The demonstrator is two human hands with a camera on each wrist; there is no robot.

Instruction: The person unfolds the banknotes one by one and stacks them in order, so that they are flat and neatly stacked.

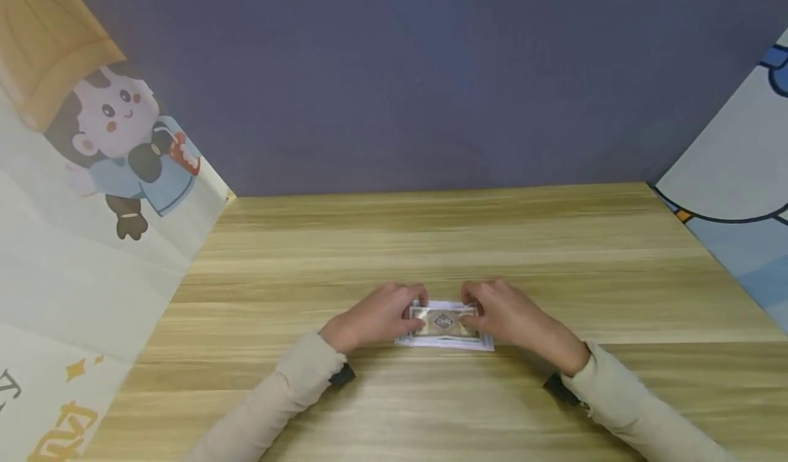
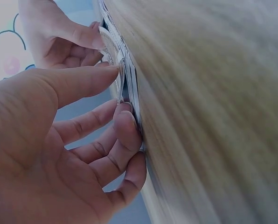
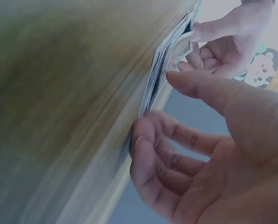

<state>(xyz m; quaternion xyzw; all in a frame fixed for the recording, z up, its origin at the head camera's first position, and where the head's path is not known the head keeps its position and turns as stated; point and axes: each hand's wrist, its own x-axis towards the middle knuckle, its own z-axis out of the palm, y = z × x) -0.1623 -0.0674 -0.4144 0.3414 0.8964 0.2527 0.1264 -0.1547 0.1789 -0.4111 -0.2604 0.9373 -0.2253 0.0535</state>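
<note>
A brown-patterned paper slip (image 1: 444, 322), printed like a banknote with a dark diamond at its middle, lies over a stack of white-edged slips (image 1: 444, 343) on the table. My left hand (image 1: 383, 314) pinches its left end, thumb on top and curled fingers at the far edge. At the right end, my right hand (image 1: 516, 317) grips it likewise. Seen from the left wrist, the top slip (image 2: 112, 45) bows up from the layers below. The right wrist view also shows that slip (image 3: 177, 50) curved, with the thumb on its face.
The wood-grain table (image 1: 431, 243) runs back to a dark blue-grey panel (image 1: 394, 85). A white sheet with a cartoon figure (image 1: 132, 120) borders the left side, another printed sheet (image 1: 732, 154) the right. Each wrist wears a black band (image 1: 342, 376) below a beige sleeve (image 1: 277, 397).
</note>
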